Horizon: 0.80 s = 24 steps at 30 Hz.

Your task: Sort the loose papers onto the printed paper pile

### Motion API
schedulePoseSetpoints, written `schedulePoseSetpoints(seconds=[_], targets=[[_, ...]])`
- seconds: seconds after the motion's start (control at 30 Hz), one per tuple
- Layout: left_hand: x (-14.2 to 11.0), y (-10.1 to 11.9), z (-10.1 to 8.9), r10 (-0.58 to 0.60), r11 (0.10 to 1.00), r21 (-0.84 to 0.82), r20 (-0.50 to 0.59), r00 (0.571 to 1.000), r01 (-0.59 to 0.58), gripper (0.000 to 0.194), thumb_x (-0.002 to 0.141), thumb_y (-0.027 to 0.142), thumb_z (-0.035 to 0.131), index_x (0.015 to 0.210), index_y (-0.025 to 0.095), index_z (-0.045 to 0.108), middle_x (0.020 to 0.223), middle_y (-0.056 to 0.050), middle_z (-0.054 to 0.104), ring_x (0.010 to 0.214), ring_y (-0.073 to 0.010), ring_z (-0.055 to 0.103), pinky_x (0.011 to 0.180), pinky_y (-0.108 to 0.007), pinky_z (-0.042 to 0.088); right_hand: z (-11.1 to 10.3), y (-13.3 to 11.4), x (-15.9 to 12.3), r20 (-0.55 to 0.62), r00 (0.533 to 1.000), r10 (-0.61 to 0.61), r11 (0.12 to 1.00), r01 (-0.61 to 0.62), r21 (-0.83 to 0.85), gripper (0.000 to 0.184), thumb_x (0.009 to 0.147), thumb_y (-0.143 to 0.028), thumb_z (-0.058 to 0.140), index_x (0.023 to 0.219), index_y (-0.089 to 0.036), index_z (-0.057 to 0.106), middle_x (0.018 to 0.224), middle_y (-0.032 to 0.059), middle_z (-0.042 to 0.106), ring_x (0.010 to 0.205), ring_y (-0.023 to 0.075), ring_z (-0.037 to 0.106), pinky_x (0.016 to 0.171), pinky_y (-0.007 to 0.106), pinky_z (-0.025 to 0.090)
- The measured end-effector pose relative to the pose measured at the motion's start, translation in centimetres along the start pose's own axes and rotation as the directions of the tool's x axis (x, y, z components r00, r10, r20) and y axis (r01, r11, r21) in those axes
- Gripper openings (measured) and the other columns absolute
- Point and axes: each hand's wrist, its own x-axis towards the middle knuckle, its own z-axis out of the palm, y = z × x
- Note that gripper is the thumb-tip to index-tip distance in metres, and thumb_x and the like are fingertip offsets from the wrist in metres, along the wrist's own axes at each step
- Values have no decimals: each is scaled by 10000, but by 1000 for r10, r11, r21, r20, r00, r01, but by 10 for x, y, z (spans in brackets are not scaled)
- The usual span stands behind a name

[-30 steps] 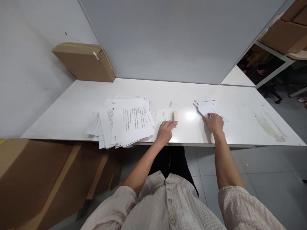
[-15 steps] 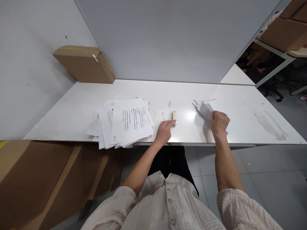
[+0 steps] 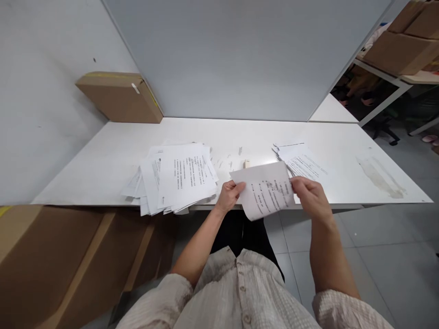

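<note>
A printed sheet of paper (image 3: 265, 189) is held up between my two hands, over the front part of the table. My left hand (image 3: 230, 195) pinches its left edge, and my right hand (image 3: 311, 194) grips the right edge. Behind the sheet, only the far end of a small beige stapler (image 3: 246, 163) shows; the rest is hidden. To the right lies a small pile of printed papers (image 3: 307, 162), partly behind my right hand. On the left, a larger, untidy stack of papers (image 3: 181, 178) overhangs the table's front edge.
The white table (image 3: 113, 151) meets a grey panel (image 3: 233, 59) at the back. A flat cardboard box (image 3: 120, 98) leans at the back left corner. Large cardboard boxes (image 3: 68, 260) stand below on the left. More boxes (image 3: 401, 50) are at the far right.
My right hand has brought a sheet leftward from the right pile. My left hand has come off the stapler and taken the sheet's left edge. The sheet now covers most of the stapler.
</note>
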Motion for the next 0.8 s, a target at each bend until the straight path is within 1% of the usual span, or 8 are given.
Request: schedulePoseSetpoints(seconds=[0.07, 0.13, 0.2, 0.27, 0.43, 0.53, 0.6, 0.8], targets=[[2, -1, -1, 9, 998, -66, -83, 996, -15, 348, 637, 410, 775, 873, 160, 719, 851, -73, 736, 855, -246, 679, 821, -399, 531, -2, 28, 23, -159, 982, 100, 981, -124, -148, 334, 874, -454, 448, 869, -193, 657, 806, 58, 662, 750, 192, 601, 679, 312, 460], [5, -2, -3, 26, 995, -89, -161, 987, -41, 347, 596, 402, 799, 832, 161, 717, 814, -61, 737, 826, -237, 683, 814, -386, 533, -4, 57, 47, -300, 945, 127, 884, -246, -399, 327, 856, -410, 468, 967, -171, 662, 955, 111, 672, 906, 243, 595, 801, 367, 441], [8, -5, -6, 27, 994, -93, -209, 977, -48, 349, 568, 399, 813, 799, 157, 711, 780, -53, 736, 797, -232, 686, 803, -381, 535, -4, 82, 67, -282, 948, 149, 743, -296, -601, 379, 833, -373, 495, 1099, -139, 630, 1162, 160, 613, 1080, 293, 523, 874, 402, 407], [9, -7, -8, 24, 995, -90, -223, 975, -45, 357, 566, 398, 813, 803, 153, 707, 774, -52, 735, 777, -228, 687, 790, -378, 537, -3, 98, 80, -202, 960, 194, 643, -280, -713, 446, 821, -364, 512, 1188, -120, 581, 1284, 177, 537, 1168, 318, 456, 887, 411, 398], [10, -13, -12, 33, 997, -58, -195, 980, -45, 339, 608, 388, 789, 824, 142, 702, 793, -58, 736, 757, -217, 685, 765, -361, 536, 2, 109, 88, -120, 951, 284, 542, -263, -798, 366, 895, -290, 374, 1080, -116, 637, 1138, 191, 601, 1034, 288, 538, 772, 371, 425], [10, -14, -13, 32, 999, -38, -180, 983, -40, 333, 624, 393, 778, 825, 139, 699, 776, -57, 734, 755, -218, 683, 758, -366, 537, 3, 112, 91, -93, 948, 305, 477, -237, -847, 345, 851, -125, 366, 1049, -85, 646, 1042, 210, 623, 942, 276, 582, 694, 346, 411], [10, -14, -13, 27, 999, -30, -179, 984, -33, 350, 616, 406, 780, 827, 139, 697, 764, -57, 731, 765, -227, 683, 759, -377, 537, 2, 114, 93, -105, 951, 292, 444, -232, -866, 346, 818, -72, 374, 1027, -73, 650, 968, 207, 637, 889, 274, 600, 663, 337, 394], [11, -13, -13, 19, 1000, -20, -156, 988, -22, 370, 609, 418, 785, 840, 141, 699, 773, -54, 729, 761, -223, 681, 759, -376, 529, 4, 117, 90, -188, 951, 244, 482, -287, -828, 350, 887, -219, 368, 966, -96, 685, 895, 201, 650, 825, 277, 601, 657, 350, 384]])
